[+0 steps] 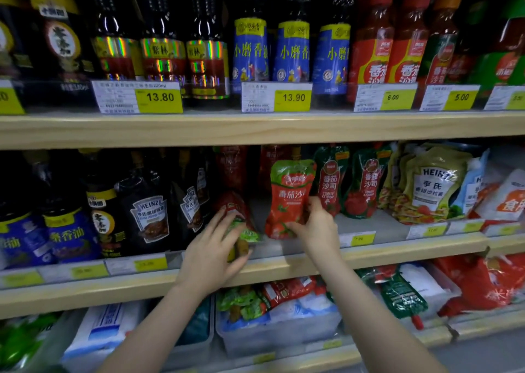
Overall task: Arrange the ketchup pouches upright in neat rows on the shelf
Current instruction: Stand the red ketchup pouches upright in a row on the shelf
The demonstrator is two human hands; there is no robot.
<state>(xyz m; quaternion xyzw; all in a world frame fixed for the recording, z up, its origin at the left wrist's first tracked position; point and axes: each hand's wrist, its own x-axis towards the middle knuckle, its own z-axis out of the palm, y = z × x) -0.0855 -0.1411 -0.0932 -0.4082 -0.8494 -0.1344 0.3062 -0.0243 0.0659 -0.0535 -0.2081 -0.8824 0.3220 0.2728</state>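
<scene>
On the middle shelf [284,267] a red ketchup pouch with a green top [289,191] stands upright, and my right hand [315,225] grips its lower right side. To its left a second red-and-green pouch [235,213] lies tipped over toward the shelf's front edge, with my left hand [218,247] closed over its lower end. Two more ketchup pouches [329,179] [366,185] stand upright to the right of the held one. Further red pouches [231,165] stand in the dark at the back.
Black Heinz sauce pouches [150,210] and dark bottles fill the shelf's left side; yellow-green Heinz salad dressing pouches [431,188] stand to the right. Price tags line the shelf edges. Bottles crowd the shelf above. Grey bins [272,333] with mixed pouches sit below.
</scene>
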